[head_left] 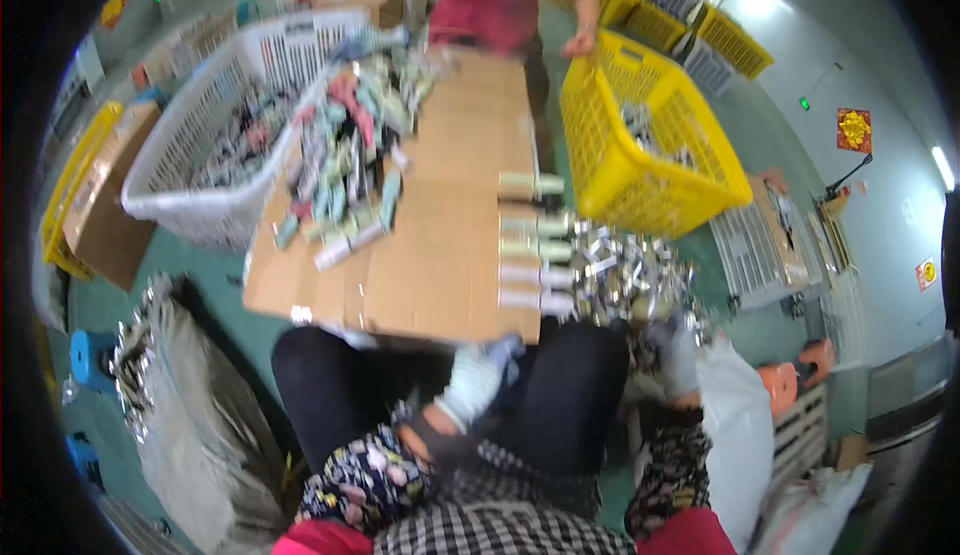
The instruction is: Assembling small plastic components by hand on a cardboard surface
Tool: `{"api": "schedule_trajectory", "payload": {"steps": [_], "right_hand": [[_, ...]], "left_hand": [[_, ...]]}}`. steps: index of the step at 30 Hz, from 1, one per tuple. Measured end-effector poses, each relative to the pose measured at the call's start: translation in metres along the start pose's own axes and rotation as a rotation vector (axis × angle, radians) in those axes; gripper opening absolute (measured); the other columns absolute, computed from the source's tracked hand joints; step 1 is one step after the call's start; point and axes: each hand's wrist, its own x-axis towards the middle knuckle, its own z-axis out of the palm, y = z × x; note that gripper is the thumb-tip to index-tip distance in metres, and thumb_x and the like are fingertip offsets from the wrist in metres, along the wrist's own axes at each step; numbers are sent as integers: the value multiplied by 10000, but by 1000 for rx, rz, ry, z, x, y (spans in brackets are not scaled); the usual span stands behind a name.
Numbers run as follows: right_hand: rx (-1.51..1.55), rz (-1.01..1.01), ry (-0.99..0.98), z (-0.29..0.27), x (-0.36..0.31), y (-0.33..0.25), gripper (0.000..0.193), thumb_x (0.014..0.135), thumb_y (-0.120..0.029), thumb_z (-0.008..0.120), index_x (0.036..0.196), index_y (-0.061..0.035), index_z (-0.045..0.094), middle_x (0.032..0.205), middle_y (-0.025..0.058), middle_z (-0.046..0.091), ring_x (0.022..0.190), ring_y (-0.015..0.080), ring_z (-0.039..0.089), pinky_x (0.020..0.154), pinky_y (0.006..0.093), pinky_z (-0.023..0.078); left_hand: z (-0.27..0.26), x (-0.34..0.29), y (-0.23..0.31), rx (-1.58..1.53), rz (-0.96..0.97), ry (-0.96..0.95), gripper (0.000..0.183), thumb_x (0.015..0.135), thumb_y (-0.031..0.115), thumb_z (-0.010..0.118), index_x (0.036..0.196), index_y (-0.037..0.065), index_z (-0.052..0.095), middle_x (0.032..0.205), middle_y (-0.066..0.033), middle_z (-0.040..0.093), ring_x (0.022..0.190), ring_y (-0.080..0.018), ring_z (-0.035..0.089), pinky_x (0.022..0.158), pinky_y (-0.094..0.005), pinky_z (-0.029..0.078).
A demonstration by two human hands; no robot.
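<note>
My left hand (474, 383), in a pale knitted glove with bluish-grey fingertips, is over my lap at the near edge of the cardboard sheet (440, 255). Blur hides whether its fingers hold anything. My right hand (676, 353), also gloved and smeared by motion, is at the near side of a heap of shiny metal pieces (630, 275). I cannot make out its fingers. Several pale green and white strips (535, 250) lie in a row along the cardboard's right edge, beside that heap. A pile of pink, green and grey strips (350, 145) covers the cardboard's far left.
A white basket (195, 210) with small pieces stands left, a yellow basket (640, 175) right. Across the cardboard is another person (485, 5), one hand near the yellow basket. Sacks flank me: a grey sack (200, 405) left, a white sack (740, 395) right.
</note>
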Motion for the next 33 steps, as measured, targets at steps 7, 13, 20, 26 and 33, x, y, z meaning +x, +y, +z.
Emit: {"api": "schedule_trajectory", "payload": {"steps": [7,13,20,26,33], "right_hand": [[-396,-614,-146,105,-13,-100,635,634,-45,793,1196,-23,499,1161,134,551,1022,233,571,910,331,458],[-545,-750,-223,138,6,-87,650,615,-101,785,1204,-26,519,1180,190,556,1084,373,546,935,423,446],[-729,-867,-212,151,18,-88,650,632,-142,777,1218,-44,515,1211,180,541,1122,359,519,968,437,415],[-783,-859,-223,150,19,-86,638,654,-161,763,1227,-49,505,1244,175,519,1146,360,497,972,440,409],[-746,-907,-297,145,24,-95,550,711,-153,737,1199,-22,521,1235,201,522,1122,388,513,952,445,427]], "left_hand": [[-2,5,-11,-31,-43,4,373,896,329,618,784,-26,652,561,-44,570,513,-108,501,519,-250,409],[2,-1,-19,-1,16,-2,389,907,341,601,766,-18,662,541,-48,575,485,-104,501,503,-255,407],[4,-3,-9,-17,24,15,410,919,333,586,696,-5,648,532,-49,569,475,-107,495,502,-267,413],[7,-3,-7,3,108,37,423,934,316,561,656,4,625,530,-47,567,466,-108,492,497,-271,417],[10,-7,10,175,230,3,339,950,257,496,762,0,613,609,-100,577,537,-165,534,539,-313,437]]}}
